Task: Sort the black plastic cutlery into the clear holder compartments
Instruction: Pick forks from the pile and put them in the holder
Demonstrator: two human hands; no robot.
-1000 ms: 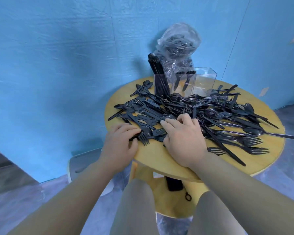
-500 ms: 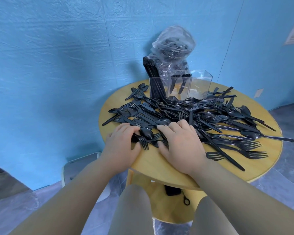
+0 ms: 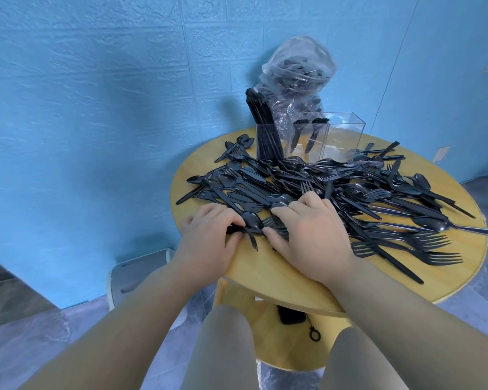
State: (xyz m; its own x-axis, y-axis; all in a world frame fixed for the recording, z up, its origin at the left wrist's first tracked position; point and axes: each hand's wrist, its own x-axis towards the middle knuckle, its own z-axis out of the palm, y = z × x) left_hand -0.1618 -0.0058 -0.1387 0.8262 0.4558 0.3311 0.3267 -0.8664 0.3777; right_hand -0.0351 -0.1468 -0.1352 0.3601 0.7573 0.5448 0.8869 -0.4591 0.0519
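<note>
Farthest left of the hands, low by the blue wall, a white stool (image 3: 137, 273) stands on the grey floor. The left hand (image 3: 206, 243) lies at the near left edge of the round wooden desk (image 3: 265, 273), its fingers and thumb curled round a black fork (image 3: 252, 240) whose tines point toward the person. Just right of it, almost touching, the right hand (image 3: 312, 235) rests palm down on the near edge of the cutlery pile (image 3: 335, 192), fingers spread and only lightly bent over forks and spoons; whether it grips any piece cannot be told. The pile of black forks, knives and spoons spreads beyond and to the right of both hands, covering most of the desk. Beyond the hands, at the far edge, stands the clear holder (image 3: 313, 137): its left compartment is packed with upright black pieces, the middle one holds two forks, tines up, and the right one shows no cutlery. Behind the holder, a clear plastic bag (image 3: 299, 63) holds more black cutlery. No brand, label or writing can be read anywhere.
</note>
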